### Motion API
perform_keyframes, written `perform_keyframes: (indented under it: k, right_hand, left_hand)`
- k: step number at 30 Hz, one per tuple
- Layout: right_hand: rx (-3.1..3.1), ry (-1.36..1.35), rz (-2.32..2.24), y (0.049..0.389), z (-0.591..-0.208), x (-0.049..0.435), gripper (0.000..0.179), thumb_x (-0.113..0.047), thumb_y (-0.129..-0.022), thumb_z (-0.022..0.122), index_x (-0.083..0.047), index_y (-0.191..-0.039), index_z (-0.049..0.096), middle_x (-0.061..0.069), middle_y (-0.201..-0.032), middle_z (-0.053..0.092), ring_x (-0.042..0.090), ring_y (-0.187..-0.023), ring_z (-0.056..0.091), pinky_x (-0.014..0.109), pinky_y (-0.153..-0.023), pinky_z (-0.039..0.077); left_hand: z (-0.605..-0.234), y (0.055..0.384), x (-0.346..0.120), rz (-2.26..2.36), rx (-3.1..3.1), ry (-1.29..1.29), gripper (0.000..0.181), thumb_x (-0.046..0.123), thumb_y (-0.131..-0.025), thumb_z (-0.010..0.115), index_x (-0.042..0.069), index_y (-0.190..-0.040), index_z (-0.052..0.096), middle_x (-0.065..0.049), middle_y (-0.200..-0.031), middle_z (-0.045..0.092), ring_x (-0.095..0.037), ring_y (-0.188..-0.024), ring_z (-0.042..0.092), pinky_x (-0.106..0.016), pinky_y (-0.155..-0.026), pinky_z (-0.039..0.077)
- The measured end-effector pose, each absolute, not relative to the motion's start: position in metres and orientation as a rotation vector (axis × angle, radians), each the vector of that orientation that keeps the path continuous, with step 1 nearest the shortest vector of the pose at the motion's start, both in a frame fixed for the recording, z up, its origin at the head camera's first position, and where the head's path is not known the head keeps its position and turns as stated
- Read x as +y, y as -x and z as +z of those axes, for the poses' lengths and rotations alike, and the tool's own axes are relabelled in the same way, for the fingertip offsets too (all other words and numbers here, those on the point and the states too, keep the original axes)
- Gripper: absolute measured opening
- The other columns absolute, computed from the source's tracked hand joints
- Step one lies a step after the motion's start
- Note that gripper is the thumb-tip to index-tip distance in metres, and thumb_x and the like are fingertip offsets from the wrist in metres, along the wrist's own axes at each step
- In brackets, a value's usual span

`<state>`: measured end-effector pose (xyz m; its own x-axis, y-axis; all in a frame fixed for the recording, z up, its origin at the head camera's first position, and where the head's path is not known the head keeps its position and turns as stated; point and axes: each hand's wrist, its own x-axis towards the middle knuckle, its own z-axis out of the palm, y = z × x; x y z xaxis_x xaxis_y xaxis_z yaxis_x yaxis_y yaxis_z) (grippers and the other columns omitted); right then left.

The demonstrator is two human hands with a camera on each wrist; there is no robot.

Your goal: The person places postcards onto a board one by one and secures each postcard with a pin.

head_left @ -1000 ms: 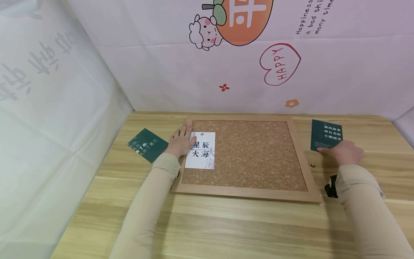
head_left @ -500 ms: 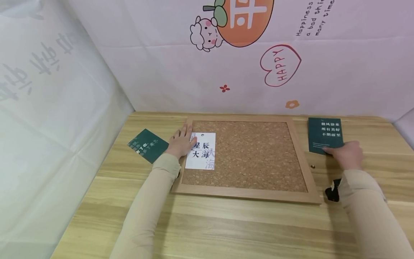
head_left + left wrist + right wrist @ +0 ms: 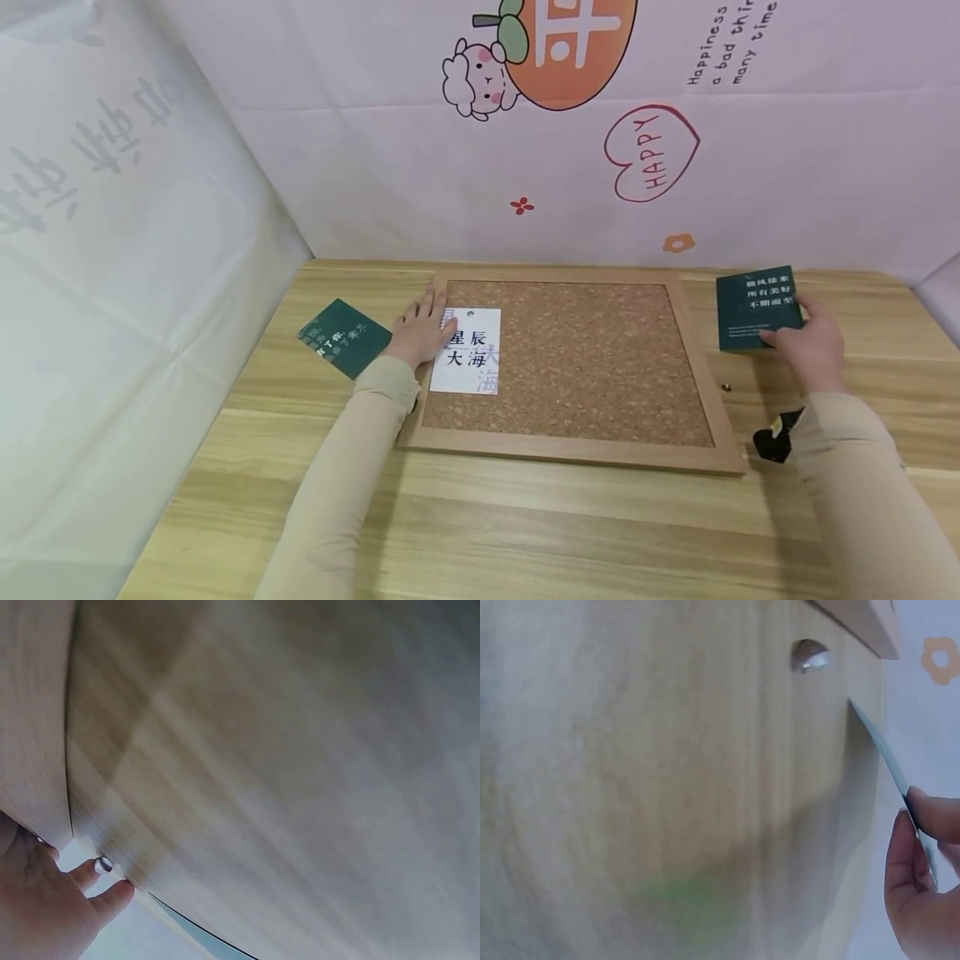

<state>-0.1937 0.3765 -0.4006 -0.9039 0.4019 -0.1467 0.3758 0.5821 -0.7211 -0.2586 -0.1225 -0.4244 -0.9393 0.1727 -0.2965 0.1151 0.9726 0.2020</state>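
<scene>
My right hand (image 3: pixel 817 346) pinches a dark green card (image 3: pixel 757 308) with white lettering, right of the cork board (image 3: pixel 592 358). In the right wrist view the card (image 3: pixel 889 757) shows nearly edge-on between thumb and fingers, tilted off the table. My left hand (image 3: pixel 420 333) rests with fingers extended on the left side of the wooden frame (image 3: pixel 570 450), reaching the edge of a white card (image 3: pixel 468 367). That card lies on the cork's left part, with a small round pin (image 3: pixel 470 313) at its top. Fingers (image 3: pixel 112 900) spread in the left wrist view.
Another green card (image 3: pixel 341 337) lies slantwise on the table left of the board. A small shiny metal piece (image 3: pixel 726 387) sits right of the frame. A black object (image 3: pixel 776 437) is partly hidden by the right sleeve. White printed sheeting (image 3: pixel 412 183) stands behind the table.
The right hand has turned and raised the green card; its fingers now show behind the card's right edge. The left hand, board and white card have stayed put.
</scene>
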Motion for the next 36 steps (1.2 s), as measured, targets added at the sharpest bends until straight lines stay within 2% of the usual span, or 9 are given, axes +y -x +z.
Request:
perform_keyframes:
  k: [7, 11, 16, 18, 20, 24, 29, 32, 36]
  right_hand:
    - [-2.832, 0.624, 1.298, 0.197, -0.389, 0.368, 0.065, -0.012, -0.097, 0.044, -0.011, -0.153, 0.012, 0.021, -0.159, 0.001, 0.042, -0.143, 0.017, 0.053, -0.112, 0.030]
    - [-2.819, 0.620, 1.311, 0.201, -0.383, 0.356, 0.058, -0.021, -0.099, 0.041, -0.010, -0.152, 0.020, 0.022, -0.159, 0.008, 0.033, -0.125, 0.038, 0.026, -0.086, 0.047]
    - [-2.747, 0.558, 1.327, 0.203, -0.375, 0.332, 0.053, -0.034, -0.101, 0.035, -0.008, -0.148, 0.034, 0.018, -0.158, 0.019, 0.027, -0.129, 0.041, 0.005, -0.067, 0.036]
    - [-2.739, 0.547, 1.328, 0.204, -0.370, 0.320, 0.052, -0.033, -0.101, 0.037, -0.009, -0.147, 0.035, 0.017, -0.158, 0.022, 0.026, -0.132, 0.041, 0.004, -0.066, 0.036]
    - [-2.738, 0.527, 1.341, 0.205, -0.367, 0.311, 0.052, -0.031, -0.101, 0.040, -0.010, -0.148, 0.035, 0.020, -0.156, 0.025, 0.015, -0.112, 0.056, 0.003, -0.063, 0.039]
    - [-2.772, 0.458, 1.334, 0.208, -0.366, 0.294, 0.053, -0.024, -0.099, 0.047, -0.009, -0.148, 0.035, 0.027, -0.147, 0.037, 0.002, -0.088, 0.053, 0.004, -0.059, 0.040]
    - [-2.844, 0.357, 1.342, 0.210, -0.369, 0.277, 0.054, -0.019, -0.097, 0.051, -0.006, -0.147, 0.036, 0.031, -0.141, 0.039, 0.031, -0.114, 0.048, 0.013, -0.067, 0.043]
    - [-2.889, 0.297, 1.356, 0.208, -0.369, 0.264, 0.054, -0.017, -0.096, 0.053, -0.004, -0.146, 0.037, 0.032, -0.141, 0.038, 0.037, -0.120, 0.043, 0.022, -0.076, 0.044]
    - [-2.914, 0.238, 1.376, 0.208, -0.369, 0.245, 0.053, -0.016, -0.095, 0.057, -0.003, -0.143, 0.040, 0.030, -0.139, 0.040, 0.036, -0.116, 0.045, 0.021, -0.070, 0.046]
  left_hand:
    - [-0.425, 0.259, -0.123, 0.254, 2.812, -0.209, 0.065, 0.051, -0.102, 0.017, 0.020, -0.155, -0.007, -0.004, -0.162, -0.013, -0.037, -0.150, 0.004, -0.054, -0.120, 0.013]
    - [-0.423, 0.258, -0.122, 0.257, 2.813, -0.212, 0.065, 0.050, -0.102, 0.018, 0.019, -0.155, -0.006, -0.005, -0.162, -0.012, -0.038, -0.149, 0.005, -0.054, -0.120, 0.013]
    - [-0.421, 0.256, -0.123, 0.278, 2.814, -0.216, 0.066, 0.048, -0.102, 0.020, 0.018, -0.155, -0.005, -0.005, -0.163, -0.012, -0.038, -0.149, 0.005, -0.054, -0.120, 0.013]
    - [-0.420, 0.255, -0.123, 0.281, 2.812, -0.219, 0.065, 0.048, -0.102, 0.020, 0.019, -0.155, -0.006, -0.005, -0.162, -0.012, -0.038, -0.149, 0.005, -0.053, -0.121, 0.013]
    - [-0.420, 0.255, -0.122, 0.285, 2.813, -0.220, 0.065, 0.048, -0.102, 0.020, 0.019, -0.155, -0.006, -0.005, -0.162, -0.012, -0.037, -0.149, 0.005, -0.053, -0.121, 0.013]
    - [-0.420, 0.254, -0.122, 0.285, 2.812, -0.221, 0.065, 0.048, -0.103, 0.020, 0.019, -0.155, -0.006, -0.005, -0.162, -0.012, -0.038, -0.149, 0.004, -0.054, -0.120, 0.013]
    - [-0.421, 0.255, -0.122, 0.283, 2.810, -0.212, 0.065, 0.048, -0.102, 0.020, 0.020, -0.155, -0.006, -0.004, -0.162, -0.012, -0.037, -0.150, 0.004, -0.054, -0.120, 0.013]
    - [-0.421, 0.255, -0.121, 0.277, 2.815, -0.212, 0.065, 0.049, -0.102, 0.020, 0.020, -0.155, -0.006, -0.005, -0.163, -0.012, -0.037, -0.149, 0.005, -0.054, -0.120, 0.014]
    - [-0.422, 0.255, -0.121, 0.262, 2.814, -0.210, 0.065, 0.049, -0.102, 0.019, 0.020, -0.155, -0.007, -0.005, -0.163, -0.012, -0.038, -0.149, 0.005, -0.054, -0.120, 0.013]
